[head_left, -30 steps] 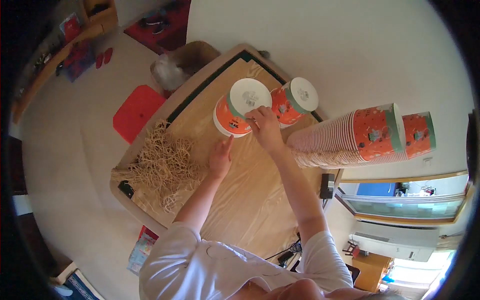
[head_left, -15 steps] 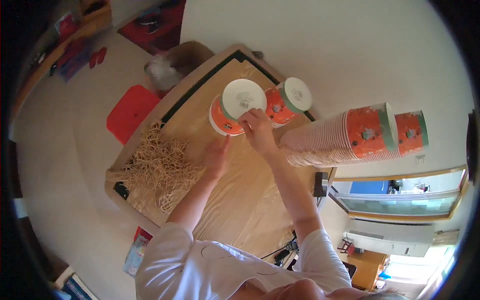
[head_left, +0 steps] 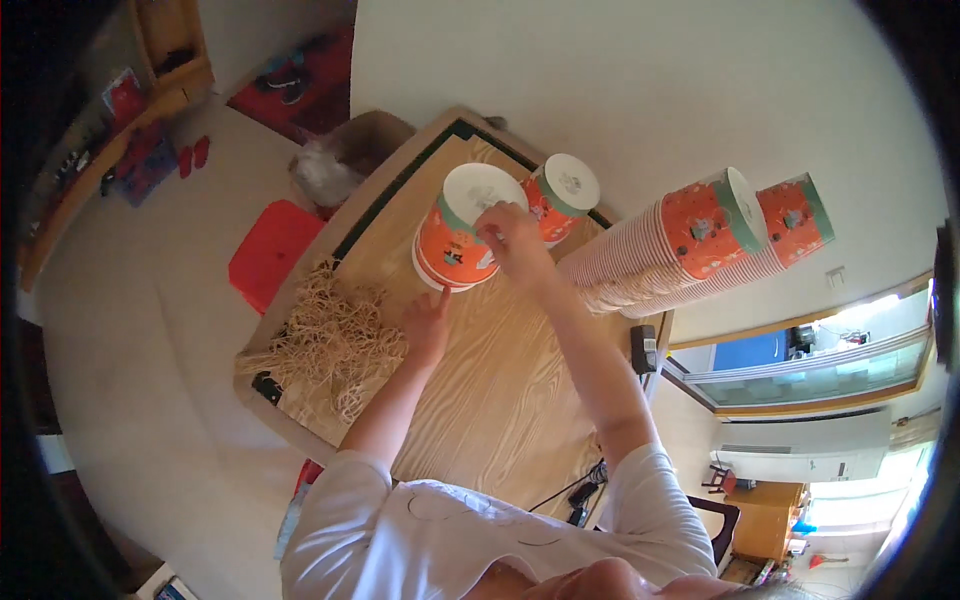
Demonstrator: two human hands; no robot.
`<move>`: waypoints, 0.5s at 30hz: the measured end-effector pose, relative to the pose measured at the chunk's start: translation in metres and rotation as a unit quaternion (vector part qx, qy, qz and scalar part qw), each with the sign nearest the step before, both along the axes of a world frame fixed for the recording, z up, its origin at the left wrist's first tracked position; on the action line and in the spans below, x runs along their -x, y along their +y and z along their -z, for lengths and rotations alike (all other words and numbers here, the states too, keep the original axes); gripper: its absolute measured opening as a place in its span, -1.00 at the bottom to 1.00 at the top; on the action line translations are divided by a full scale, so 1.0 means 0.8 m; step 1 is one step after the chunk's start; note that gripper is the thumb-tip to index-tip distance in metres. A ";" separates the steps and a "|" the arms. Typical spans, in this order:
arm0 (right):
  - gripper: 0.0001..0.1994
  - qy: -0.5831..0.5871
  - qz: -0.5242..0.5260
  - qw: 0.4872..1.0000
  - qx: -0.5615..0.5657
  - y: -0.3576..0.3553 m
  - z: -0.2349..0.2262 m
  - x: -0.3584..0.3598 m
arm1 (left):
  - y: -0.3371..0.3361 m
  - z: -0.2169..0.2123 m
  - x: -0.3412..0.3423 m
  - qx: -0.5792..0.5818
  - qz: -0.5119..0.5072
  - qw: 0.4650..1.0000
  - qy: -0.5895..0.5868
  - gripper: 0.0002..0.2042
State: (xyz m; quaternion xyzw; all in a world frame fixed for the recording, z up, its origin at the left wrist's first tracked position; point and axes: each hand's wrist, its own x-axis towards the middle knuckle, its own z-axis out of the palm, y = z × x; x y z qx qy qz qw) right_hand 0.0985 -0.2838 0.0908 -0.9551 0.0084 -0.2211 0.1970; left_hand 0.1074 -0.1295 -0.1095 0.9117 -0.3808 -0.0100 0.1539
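Observation:
An upside-down paper tub point(head_left: 455, 248), orange with a green band and white base, stands on the wooden table point(head_left: 480, 385), with a white rim below it. My right hand point(head_left: 515, 242) is at the edge of its upturned base, fingers bunched; anything between them is hidden. Low on the tub's near side is my left hand point(head_left: 427, 325), its index finger stretched out to the rim and the other fingers loosely bent. Just behind and to the right stands a similar tub point(head_left: 562, 200), also base up. To the left lies a loose heap of tan raffia-like strands point(head_left: 335, 340).
Two long stacks of nested orange tubs point(head_left: 690, 235) slant across the table's right side by the wall. A black adapter point(head_left: 643, 350) sits at the right edge, with cables point(head_left: 583, 490) nearer me. A red stool point(head_left: 272, 255) and an open cardboard box point(head_left: 375, 140) stand beyond the left edge.
The head view has shifted and tilted slightly. More of the near tub's orange side shows now. My hands stay at the tub, the left one with its index finger more clearly at the rim.

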 end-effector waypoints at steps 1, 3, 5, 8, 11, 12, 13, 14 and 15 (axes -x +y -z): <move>-0.87 0.002 -0.016 1.000 -0.006 0.002 -0.016 0.002 | 0.001 0.006 0.001 0.047 0.004 0.999 -0.009 -0.48; -0.88 -0.009 0.007 0.998 -0.054 0.009 -0.063 0.014 | 0.000 0.009 0.004 0.100 0.012 0.995 -0.020 -0.46; -0.88 -0.011 0.022 0.992 -0.127 0.018 -0.127 0.036 | 0.008 -0.004 0.006 0.078 -0.001 0.996 -0.039 -0.44; -0.87 0.009 0.015 0.995 -0.095 0.050 -0.220 0.089 | 0.021 -0.007 0.002 0.060 0.019 0.998 -0.015 -0.45; -0.90 0.013 0.029 0.981 -0.194 0.056 -0.244 0.175 | 0.043 -0.050 0.017 0.120 0.047 0.990 0.055 -0.51; -0.90 0.008 0.041 0.964 -0.264 0.060 -0.240 0.209 | 0.050 -0.064 0.023 0.115 0.053 0.991 0.050 -0.51; -0.90 -0.007 0.048 0.930 -0.365 0.067 -0.224 0.243 | 0.061 -0.076 0.032 0.206 0.108 0.967 0.101 -0.52; -0.90 -0.022 0.055 0.884 -0.463 0.075 -0.196 0.280 | 0.078 -0.087 0.046 0.290 0.162 0.930 0.157 -0.53; -0.89 -0.039 0.098 0.865 -0.490 0.069 -0.142 0.319 | 0.092 -0.106 0.060 0.279 0.175 0.931 0.155 -0.53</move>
